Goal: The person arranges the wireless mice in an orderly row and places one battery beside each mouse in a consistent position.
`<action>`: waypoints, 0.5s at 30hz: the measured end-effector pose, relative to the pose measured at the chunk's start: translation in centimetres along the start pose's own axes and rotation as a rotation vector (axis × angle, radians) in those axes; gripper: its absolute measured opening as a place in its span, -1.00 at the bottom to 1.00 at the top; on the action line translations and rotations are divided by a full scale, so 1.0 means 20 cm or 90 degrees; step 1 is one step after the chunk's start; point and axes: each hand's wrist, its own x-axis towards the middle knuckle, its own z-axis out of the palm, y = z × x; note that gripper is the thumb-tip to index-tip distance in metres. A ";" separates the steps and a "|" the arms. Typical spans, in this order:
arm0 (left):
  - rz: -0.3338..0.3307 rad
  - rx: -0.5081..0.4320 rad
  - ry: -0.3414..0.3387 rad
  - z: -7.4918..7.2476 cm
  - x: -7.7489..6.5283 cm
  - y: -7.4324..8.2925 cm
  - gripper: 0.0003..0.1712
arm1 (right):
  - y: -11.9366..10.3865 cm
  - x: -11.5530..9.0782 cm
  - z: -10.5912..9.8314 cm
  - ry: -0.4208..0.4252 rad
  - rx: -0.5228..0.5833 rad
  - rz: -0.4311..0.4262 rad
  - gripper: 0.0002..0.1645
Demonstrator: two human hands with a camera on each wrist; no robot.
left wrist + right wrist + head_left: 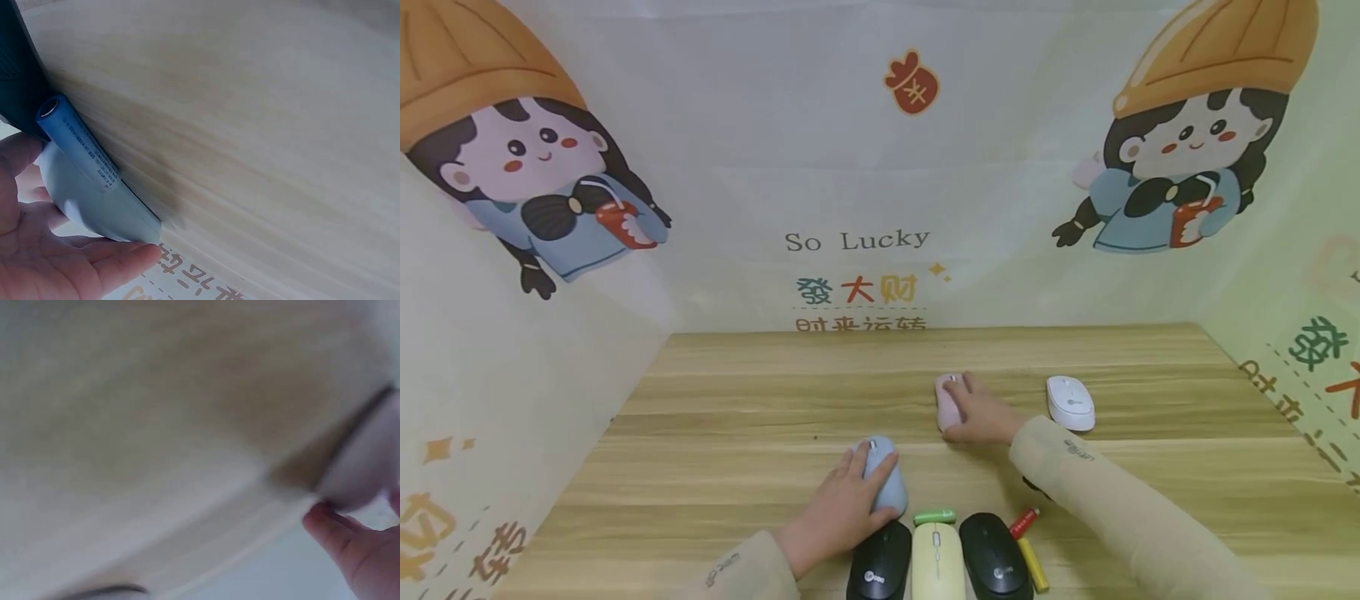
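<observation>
Nearest to us, a pale-yellow oblong computer mouse (937,567) sits between two black rounded mice (878,562), with a short green cylinder (935,517) just beyond it, all on the wood-grained surface (737,417). Of the two hands, the left (838,508) is curled narrowly about a light-blue rounded mouse (891,493) right behind the left-hand black one, its thumb along one side and fingers on the other. Farther out, the right (988,414) grips a pale-pink slim mouse (947,408), thumb at its near end, with a white rounded mouse (1071,404) standing apart to its right.
</observation>
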 end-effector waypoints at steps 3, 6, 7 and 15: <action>0.004 -0.008 0.004 0.00 0.00 0.01 -0.27 | -0.03 -0.05 -0.04 0.016 -0.009 -0.028 -0.21; 0.006 -0.014 0.012 -0.01 0.00 0.01 -0.27 | -0.09 -0.12 -0.08 0.025 -0.058 -0.080 -0.34; 0.005 -0.016 0.015 -0.01 0.00 0.01 -0.27 | -0.11 -0.16 -0.09 0.024 -0.075 -0.102 -0.38; -0.005 -0.042 0.016 0.00 0.02 0.00 -0.29 | -0.23 -0.54 -0.08 -0.125 -0.082 -0.217 -0.37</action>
